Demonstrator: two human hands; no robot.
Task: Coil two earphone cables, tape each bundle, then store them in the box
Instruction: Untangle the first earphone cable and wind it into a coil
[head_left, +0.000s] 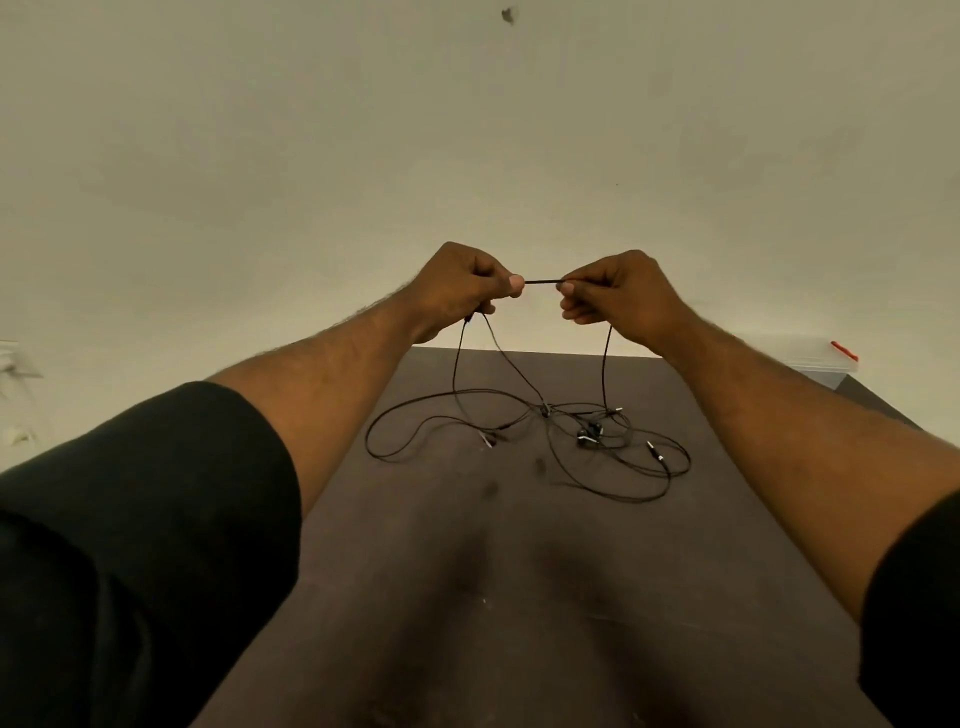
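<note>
Black earphone cables (540, 415) lie tangled on the dark table (467, 545), with earbuds (589, 434) and a jack plug (655, 451) among the loops. My left hand (462, 283) and my right hand (613, 291) are raised above the table's far end. Both pinch one cable, and a short taut stretch (543, 281) runs between their fingertips. From each hand a strand hangs down to the tangle. The two cables cannot be told apart in the pile.
A clear plastic box (815, 358) with a red clip stands at the table's far right corner, partly behind my right forearm. A plain pale wall rises behind the table. Pale objects sit at the far left edge.
</note>
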